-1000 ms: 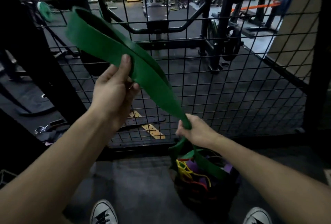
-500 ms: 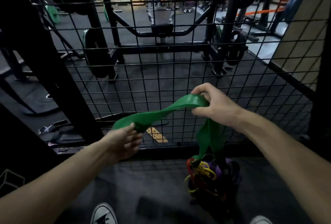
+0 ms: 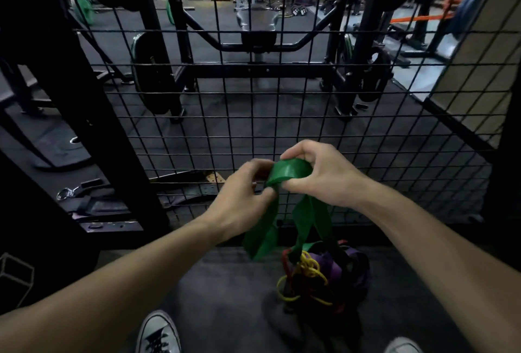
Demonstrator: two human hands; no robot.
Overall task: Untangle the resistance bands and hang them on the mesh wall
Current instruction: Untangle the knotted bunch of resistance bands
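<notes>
A wide green resistance band (image 3: 290, 172) is folded over between my two hands, close in front of the black mesh wall (image 3: 282, 115). My left hand (image 3: 242, 197) pinches its left strand. My right hand (image 3: 324, 175) grips the fold at the top. The band's loops hang down to a tangled heap of bands (image 3: 318, 276) on the floor, yellow, red and purple, which the green band still runs into.
Behind the mesh stand a black squat rack with weight plates (image 3: 152, 76) and a bench (image 3: 256, 20). A thick black post (image 3: 84, 104) slants at the left. My two shoes (image 3: 158, 335) show at the bottom on dark floor matting.
My left hand has come in from the left to meet the right hand. The band, stretched wide before, is now gathered into a short fold between both hands.
</notes>
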